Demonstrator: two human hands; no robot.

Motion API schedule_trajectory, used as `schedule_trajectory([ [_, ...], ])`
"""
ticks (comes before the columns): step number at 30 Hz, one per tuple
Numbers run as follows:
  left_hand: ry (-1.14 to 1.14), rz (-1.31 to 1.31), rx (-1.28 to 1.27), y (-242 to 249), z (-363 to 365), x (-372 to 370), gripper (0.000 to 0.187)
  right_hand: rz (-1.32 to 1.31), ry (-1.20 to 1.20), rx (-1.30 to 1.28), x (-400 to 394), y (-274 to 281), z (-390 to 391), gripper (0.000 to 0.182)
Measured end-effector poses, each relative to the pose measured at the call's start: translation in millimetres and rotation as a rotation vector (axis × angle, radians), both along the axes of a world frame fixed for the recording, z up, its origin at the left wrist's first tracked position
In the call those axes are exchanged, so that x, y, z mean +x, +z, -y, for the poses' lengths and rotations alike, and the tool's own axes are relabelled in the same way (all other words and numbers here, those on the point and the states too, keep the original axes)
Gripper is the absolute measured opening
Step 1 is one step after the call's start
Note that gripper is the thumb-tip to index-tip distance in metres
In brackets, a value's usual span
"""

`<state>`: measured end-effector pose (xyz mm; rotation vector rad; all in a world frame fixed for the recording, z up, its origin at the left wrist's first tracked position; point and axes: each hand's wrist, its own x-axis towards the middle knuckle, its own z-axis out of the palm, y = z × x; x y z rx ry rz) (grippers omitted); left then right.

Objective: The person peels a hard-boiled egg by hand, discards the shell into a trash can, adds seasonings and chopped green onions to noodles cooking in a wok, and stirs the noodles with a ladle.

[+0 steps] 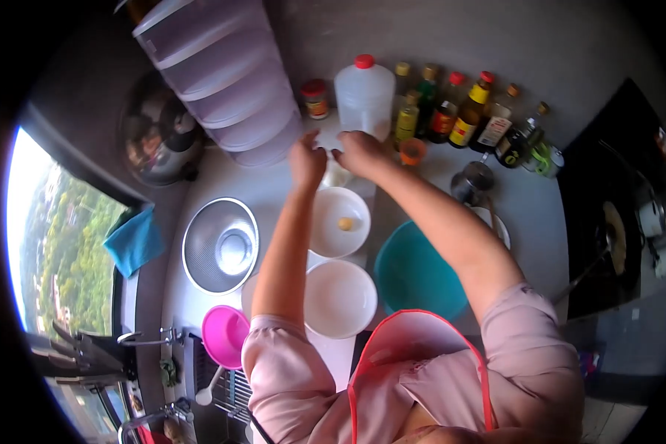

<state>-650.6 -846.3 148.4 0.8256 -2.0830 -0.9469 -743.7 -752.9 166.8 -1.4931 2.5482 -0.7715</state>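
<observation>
Both arms reach to the back of the counter. My left hand [308,157] is raised left of the large translucent jug [364,100] with a red cap, its fingers bent and blurred. Close beside it, my right hand [359,153] is in front of the jug, fingers curled. What either hand holds, if anything, is too blurred to tell. Something whitish [335,175] shows just below them. Nearer me stands a white bowl [324,240] with a small yellow item [345,223] inside, then a second white bowl [340,299].
A metal strainer [220,246] and a pink bowl [226,337] are at left, near the sink. A teal basin [414,274] lies under my right forearm. Sauce bottles [470,111], an orange cup [413,152] and a drawer tower [222,74] line the back; a stove [603,185] is at right.
</observation>
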Motion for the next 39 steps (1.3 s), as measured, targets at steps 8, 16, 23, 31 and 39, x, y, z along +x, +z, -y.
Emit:
schedule_trajectory([
  [8,-0.012,0.021,-0.553,34.8,-42.6,-0.4,0.037,0.058,0.221,-0.518,21.5,8.8,-113.3,0.023],
  [16,-0.633,0.009,-0.203,62.6,-213.4,-92.4,0.016,0.176,0.110,-0.416,2.2,10.5,-333.9,0.020],
  [23,-0.943,0.307,0.289,-0.6,-395.9,-244.0,0.038,0.268,-0.076,-0.432,-36.6,-14.0,-538.9,0.019],
  [31,-0.669,0.605,-0.270,-95.3,-498.9,-402.5,0.079,0.693,-0.242,-0.408,-66.1,-16.7,-713.6,0.019],
  [39,-0.516,0.470,0.247,-119.2,-507.0,-454.6,0.037,0.874,-0.462,-0.614,-66.3,-25.4,-787.7,0.019],
])
